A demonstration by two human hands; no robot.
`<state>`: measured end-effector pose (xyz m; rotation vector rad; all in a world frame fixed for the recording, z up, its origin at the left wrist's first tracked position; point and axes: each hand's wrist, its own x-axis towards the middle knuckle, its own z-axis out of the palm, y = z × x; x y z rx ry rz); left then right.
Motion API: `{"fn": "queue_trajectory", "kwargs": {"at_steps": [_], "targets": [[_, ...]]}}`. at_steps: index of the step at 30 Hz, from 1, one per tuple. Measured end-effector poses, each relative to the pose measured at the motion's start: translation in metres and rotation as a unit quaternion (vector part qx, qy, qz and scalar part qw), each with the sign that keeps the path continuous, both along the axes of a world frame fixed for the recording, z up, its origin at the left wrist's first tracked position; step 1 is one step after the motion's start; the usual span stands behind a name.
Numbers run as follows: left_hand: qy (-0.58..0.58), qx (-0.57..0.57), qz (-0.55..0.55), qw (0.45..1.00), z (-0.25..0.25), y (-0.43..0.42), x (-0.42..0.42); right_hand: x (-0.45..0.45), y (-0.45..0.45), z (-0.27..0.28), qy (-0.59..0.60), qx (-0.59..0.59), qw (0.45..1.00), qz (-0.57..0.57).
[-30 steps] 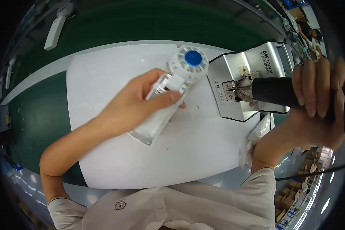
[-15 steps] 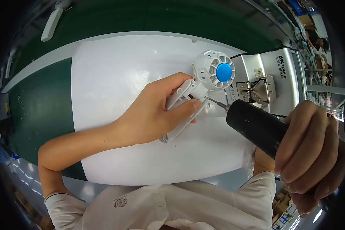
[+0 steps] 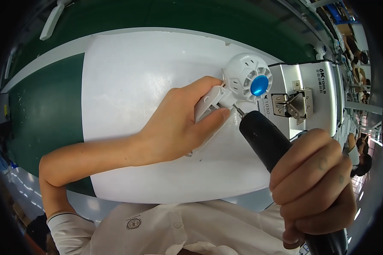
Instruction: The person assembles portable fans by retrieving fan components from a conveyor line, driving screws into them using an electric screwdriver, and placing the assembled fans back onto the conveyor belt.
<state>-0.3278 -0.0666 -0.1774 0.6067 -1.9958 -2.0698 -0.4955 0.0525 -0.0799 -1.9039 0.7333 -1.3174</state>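
A white handheld fan (image 3: 245, 74) with a blue round centre is gripped in my left hand (image 3: 178, 117), thumb and fingers closed around its handle. My right hand (image 3: 312, 182) is wrapped round a black electric screwdriver (image 3: 266, 138). The screwdriver's thin bit points up and left, its tip at the fan's neck beside my left thumb. Whether the tip sits in a screw is too small to tell. Part of the handle is hidden under my left hand.
A silver screw feeder machine (image 3: 323, 91) stands at the right on the white sheet (image 3: 115, 97). Green work surface (image 3: 47, 102) shows at the left and back. Another white fan part (image 3: 52, 21) lies at the back left. Other people are seen at the far right.
The screwdriver has come from over the screw feeder to the fan's neck, with my right hand lower and nearer. My left hand has moved the fan right and turned its head.
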Motion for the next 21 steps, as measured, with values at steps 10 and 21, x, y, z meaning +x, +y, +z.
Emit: {"fn": "queue_trajectory", "kwargs": {"at_steps": [10, 21], "targets": [[0.025, -0.042, 0.018, 0.999, 0.000, 0.000, 0.002, 0.004, 0.002, 0.005, -0.005, -0.011, 0.999, -0.042], [0.056, -0.007, 0.056, 0.997, -0.004, 0.000, -0.005, -0.034, 0.013, 0.045, -0.076, -0.004, 0.962, -0.261]]}}
